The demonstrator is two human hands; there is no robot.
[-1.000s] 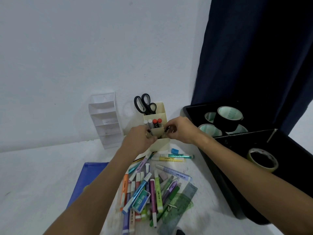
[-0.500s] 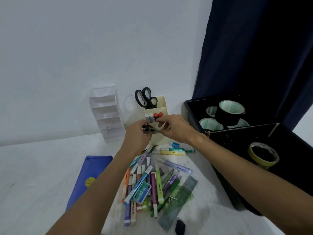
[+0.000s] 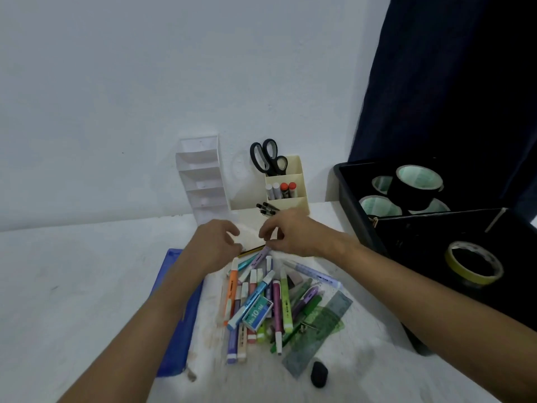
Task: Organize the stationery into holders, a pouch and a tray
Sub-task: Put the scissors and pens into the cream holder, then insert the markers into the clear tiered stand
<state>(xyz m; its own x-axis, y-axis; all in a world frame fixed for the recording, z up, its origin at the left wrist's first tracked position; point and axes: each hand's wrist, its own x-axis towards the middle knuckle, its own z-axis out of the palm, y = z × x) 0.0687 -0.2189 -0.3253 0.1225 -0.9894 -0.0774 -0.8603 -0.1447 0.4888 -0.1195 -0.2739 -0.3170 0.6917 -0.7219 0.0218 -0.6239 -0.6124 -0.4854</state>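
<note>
Where hands hover, pencil perhaps beneath

Single head-worn view, forward and down, near the table.

A white table bore a heap of markers, a blue pouch, a white tiered holder, a cream holder, a black tray and a black eraser.

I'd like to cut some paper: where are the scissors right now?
In the head view, the scissors stand handles-up in the rear compartment of the cream holder against the wall, right of the white tiered holder and behind both hands.
</note>
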